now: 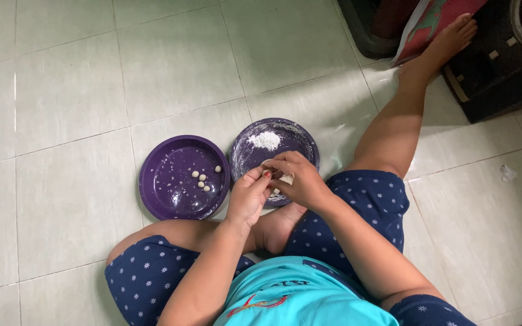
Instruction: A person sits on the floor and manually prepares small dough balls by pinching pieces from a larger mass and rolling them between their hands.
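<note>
I sit on a tiled floor with two purple plates in front of me. The left plate [161,196] holds several small white dough balls [203,178]. The right plate [300,140] carries a heap of white flour [264,140]. Both hands meet over the near edge of the right plate. My right hand [300,181] holds a lump of white dough [286,178]. My left hand [248,196] pinches at that dough with its fingertips, touching the right hand.
My right leg stretches out toward the far right, the foot [451,39] near a dark appliance [502,54] and a red printed sheet [433,21]. My left knee [146,265] is bent at the lower left. A small white scrap [507,173] lies on the tiles.
</note>
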